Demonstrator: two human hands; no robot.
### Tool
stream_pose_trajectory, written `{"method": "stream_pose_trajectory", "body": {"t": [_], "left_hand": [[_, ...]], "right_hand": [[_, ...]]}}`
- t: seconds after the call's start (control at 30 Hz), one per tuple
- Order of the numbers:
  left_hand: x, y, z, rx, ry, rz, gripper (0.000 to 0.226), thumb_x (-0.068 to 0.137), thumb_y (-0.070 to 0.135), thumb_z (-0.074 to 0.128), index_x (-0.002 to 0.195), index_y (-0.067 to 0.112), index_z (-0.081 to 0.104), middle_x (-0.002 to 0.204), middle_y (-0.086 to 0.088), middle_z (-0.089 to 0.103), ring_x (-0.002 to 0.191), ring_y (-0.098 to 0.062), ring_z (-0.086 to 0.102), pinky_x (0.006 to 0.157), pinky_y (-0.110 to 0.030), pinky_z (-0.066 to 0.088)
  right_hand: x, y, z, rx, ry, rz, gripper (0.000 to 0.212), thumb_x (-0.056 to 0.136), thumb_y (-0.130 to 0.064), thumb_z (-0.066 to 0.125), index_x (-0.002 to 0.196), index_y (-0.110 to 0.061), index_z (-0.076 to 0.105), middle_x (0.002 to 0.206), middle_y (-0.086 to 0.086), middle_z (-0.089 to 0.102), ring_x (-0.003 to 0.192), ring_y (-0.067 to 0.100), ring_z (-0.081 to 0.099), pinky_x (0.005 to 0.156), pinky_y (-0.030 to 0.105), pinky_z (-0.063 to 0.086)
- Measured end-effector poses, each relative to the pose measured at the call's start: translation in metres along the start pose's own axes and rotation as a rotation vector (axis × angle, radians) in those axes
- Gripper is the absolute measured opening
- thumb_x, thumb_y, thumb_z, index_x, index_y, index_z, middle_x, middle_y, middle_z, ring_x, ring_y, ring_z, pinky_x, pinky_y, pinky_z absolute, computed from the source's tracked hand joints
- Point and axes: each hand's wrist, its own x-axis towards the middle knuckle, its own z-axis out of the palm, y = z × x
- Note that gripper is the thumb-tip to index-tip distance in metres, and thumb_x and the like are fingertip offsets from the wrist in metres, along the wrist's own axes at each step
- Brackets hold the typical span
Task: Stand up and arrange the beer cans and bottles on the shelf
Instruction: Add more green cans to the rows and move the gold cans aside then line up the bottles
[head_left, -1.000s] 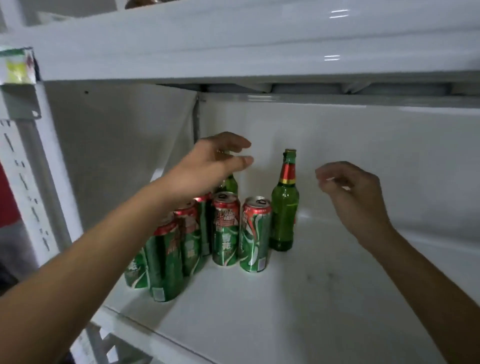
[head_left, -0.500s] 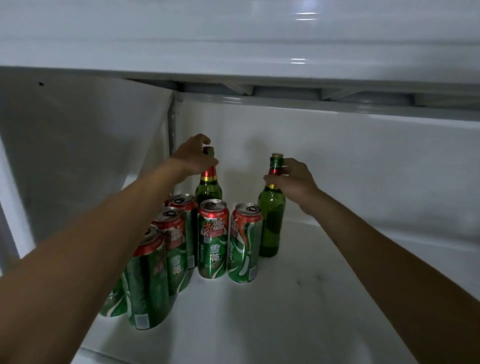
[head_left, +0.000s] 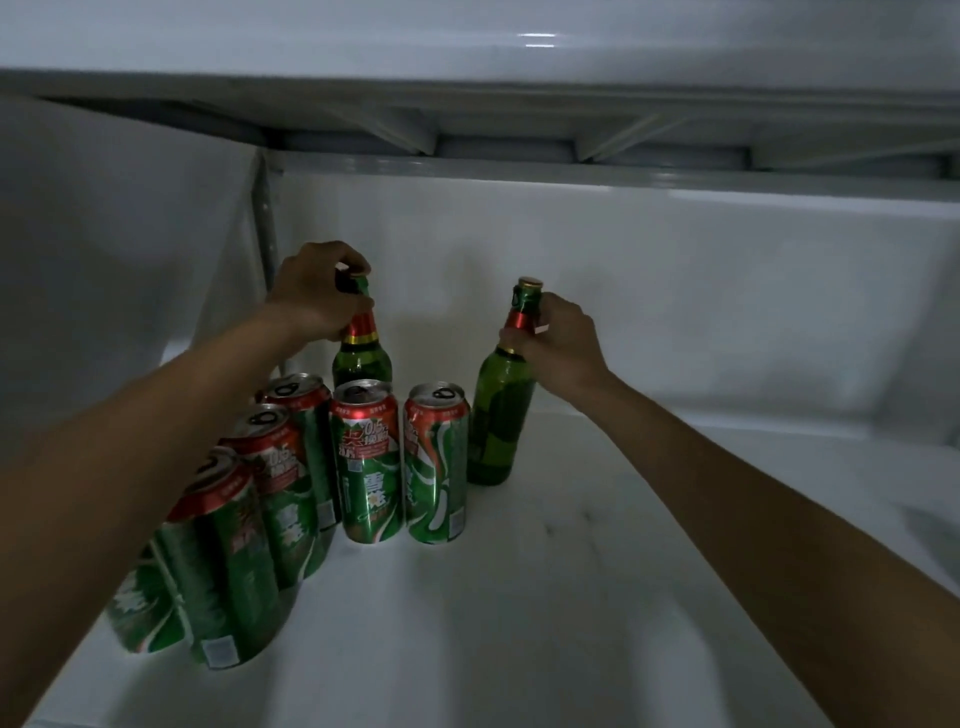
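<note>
Two green beer bottles with red neck bands stand upright at the back of the white shelf (head_left: 519, 597). My left hand (head_left: 317, 293) grips the top of the left bottle (head_left: 362, 358), which stands behind the cans. My right hand (head_left: 563, 338) holds the neck of the right bottle (head_left: 501, 415), which leans slightly. Several green and red beer cans stand upright in front: one in the middle (head_left: 370, 462), one to its right (head_left: 437, 465), and a row running toward me on the left (head_left: 270, 488), partly hidden by my left forearm.
The shelf's back wall (head_left: 675, 291) and left side wall (head_left: 119, 249) close off the space. The upper shelf board (head_left: 467, 57) hangs low overhead. Bare shelf surface stretches to the right of the bottles and toward the front edge.
Both hands went from hovering apart to gripping the two bottle necks. The view moved closer into the shelf, and the right bottle now stands further right of the cans.
</note>
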Motion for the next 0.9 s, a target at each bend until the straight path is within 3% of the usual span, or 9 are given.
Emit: {"method": "stream_pose_trajectory", "body": {"t": [0.1,0.27,0.47,0.57,0.73,0.9], "left_hand": [[-0.007,-0.001,0.004,0.035,0.038,0.059,0.036,0.091,0.008,0.078,0.124,0.018,0.066,0.120,-0.015,0.067,0.105,-0.036,0.069,0.074,-0.048,0.065],[-0.011,0.021,0.007,-0.024,0.043,0.153,0.038,0.092,0.006,0.076,0.125,0.021,0.064,0.125,-0.012,0.066,0.111,-0.033,0.068,0.080,-0.054,0.065],[-0.026,0.067,0.024,-0.180,0.006,0.313,0.039,0.092,-0.003,0.072,0.122,0.021,0.063,0.126,-0.008,0.069,0.117,-0.026,0.068,0.095,-0.050,0.061],[-0.039,0.088,0.044,-0.281,-0.016,0.296,0.038,0.092,-0.004,0.072,0.120,0.020,0.063,0.122,-0.009,0.071,0.113,-0.025,0.070,0.090,-0.050,0.063],[-0.062,0.119,0.075,-0.396,-0.172,0.312,0.036,0.093,-0.005,0.072,0.120,0.019,0.065,0.124,-0.017,0.068,0.114,-0.031,0.070,0.082,-0.054,0.065],[-0.084,0.135,0.086,-0.422,-0.315,0.279,0.036,0.093,-0.005,0.073,0.122,0.015,0.067,0.125,-0.021,0.066,0.115,-0.031,0.071,0.080,-0.050,0.066]], "right_hand": [[-0.011,0.012,-0.020,0.051,0.063,0.025,0.025,0.090,-0.017,0.075,0.113,-0.009,0.067,0.092,-0.007,0.063,0.091,0.018,0.063,0.074,0.022,0.047],[-0.024,0.025,-0.055,0.030,0.071,0.030,0.028,0.091,-0.017,0.074,0.117,-0.017,0.064,0.107,0.000,0.066,0.100,0.021,0.066,0.084,0.028,0.051],[-0.043,0.041,-0.110,-0.078,0.092,0.050,0.035,0.092,-0.017,0.073,0.125,-0.013,0.063,0.113,0.001,0.067,0.093,0.019,0.068,0.071,0.018,0.048],[-0.057,0.047,-0.140,-0.119,0.100,0.061,0.034,0.093,-0.018,0.073,0.125,-0.009,0.065,0.115,0.004,0.068,0.092,0.022,0.068,0.066,0.016,0.045],[-0.080,0.046,-0.176,-0.117,0.060,0.072,0.034,0.092,-0.019,0.075,0.124,-0.012,0.067,0.116,0.005,0.070,0.096,0.026,0.070,0.081,0.033,0.054],[-0.095,0.041,-0.186,-0.098,0.012,0.048,0.017,0.092,-0.020,0.076,0.105,-0.024,0.068,0.109,0.000,0.071,0.092,0.025,0.072,0.077,0.033,0.056]]}}
